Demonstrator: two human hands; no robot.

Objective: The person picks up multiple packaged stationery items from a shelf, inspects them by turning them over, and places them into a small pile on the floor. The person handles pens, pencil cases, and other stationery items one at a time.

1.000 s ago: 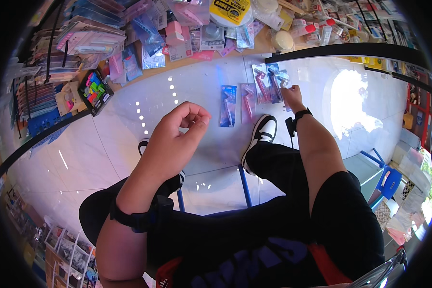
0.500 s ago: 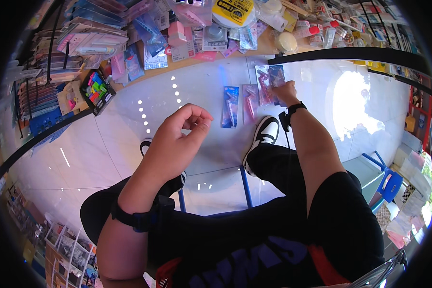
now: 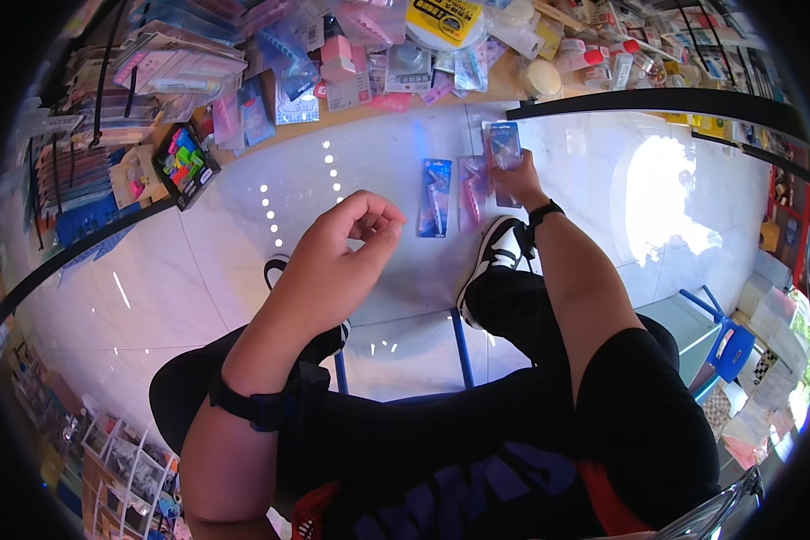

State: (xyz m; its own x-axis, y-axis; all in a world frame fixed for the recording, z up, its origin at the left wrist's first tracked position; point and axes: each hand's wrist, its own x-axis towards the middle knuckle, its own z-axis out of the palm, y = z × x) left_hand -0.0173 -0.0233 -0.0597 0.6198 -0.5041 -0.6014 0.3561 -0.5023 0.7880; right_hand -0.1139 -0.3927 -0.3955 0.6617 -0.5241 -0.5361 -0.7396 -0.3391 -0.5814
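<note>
My right hand pinches a dark blue carded blister pack by its right edge, above the floor. It overlaps a pink-red carded pack, now mostly hidden beneath it. Just left of these lie a pink carded pack and a blue carded pack, side by side on the tiles, each with a slim stick-shaped item inside. My left hand hovers over the floor left of the packs, its fingers curled toward the thumb and nothing visible in them.
A low shelf across the far side is heaped with packaged goods. At its left stands a black box of bright small items. My shoe is close to the packs. A blue stool stands at right.
My right hand has shifted slightly left, and the dark blue pack now lies over the pink-red pack that showed beside it before. My left hand has hardly moved.
</note>
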